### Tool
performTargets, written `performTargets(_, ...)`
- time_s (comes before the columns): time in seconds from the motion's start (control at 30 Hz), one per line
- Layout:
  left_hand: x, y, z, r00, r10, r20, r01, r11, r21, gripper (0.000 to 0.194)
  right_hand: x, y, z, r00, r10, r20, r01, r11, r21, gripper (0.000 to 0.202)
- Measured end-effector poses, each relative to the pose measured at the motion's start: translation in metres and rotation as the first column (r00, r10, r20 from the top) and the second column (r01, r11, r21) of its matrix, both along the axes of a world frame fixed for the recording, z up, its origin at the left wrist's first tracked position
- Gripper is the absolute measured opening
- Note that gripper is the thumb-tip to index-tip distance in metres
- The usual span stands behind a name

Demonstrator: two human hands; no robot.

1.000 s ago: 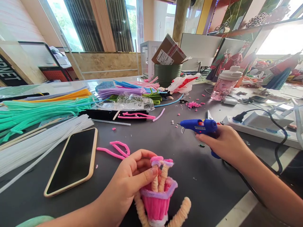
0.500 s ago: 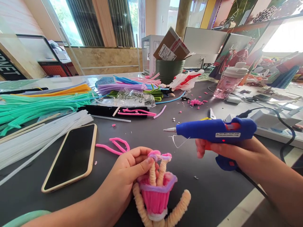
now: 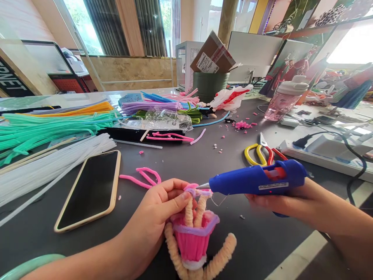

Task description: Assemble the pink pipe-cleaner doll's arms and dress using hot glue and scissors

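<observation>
the dark table carries a phone (screen black), scissors and pink strands.

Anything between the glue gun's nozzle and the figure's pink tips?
Nothing visible. The nozzle of the glue gun in the right hand is right at the pink tips of the fuzzy figure; contact can't be confirmed. The left hand has its grip close beside, not across the nozzle's path.

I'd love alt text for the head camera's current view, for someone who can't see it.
A person's left hand holds a fuzzy pink and beige figure while the right hand holds a blue glue gun, its nozzle at the figure's top. A phone lies on the dark table, near green stems.
</observation>
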State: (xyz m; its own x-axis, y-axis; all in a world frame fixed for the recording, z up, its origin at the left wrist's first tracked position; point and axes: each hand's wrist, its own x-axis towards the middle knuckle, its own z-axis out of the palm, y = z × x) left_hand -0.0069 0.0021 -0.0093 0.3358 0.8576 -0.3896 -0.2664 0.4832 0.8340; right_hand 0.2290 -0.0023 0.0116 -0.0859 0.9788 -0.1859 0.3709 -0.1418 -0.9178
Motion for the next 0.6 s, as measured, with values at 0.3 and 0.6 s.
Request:
performTargets(0.3,0.0004,0.0002,0.0017,1.000,0.016,0.007,-0.016,1.000,-0.020,0.017,-0.0021,-0.0005,0.0007,0.999,-0.037,0.005,0.037,0.999,-0.012,0.031)
performTargets(0.6,-0.0007,-0.0005,-0.0006,1.000,0.010,0.005,-0.010,1.000,-0.009,0.015,-0.0039,-0.0028,0.0022,0.996,-0.085,0.013,0.085,0.996,-0.039,0.033)
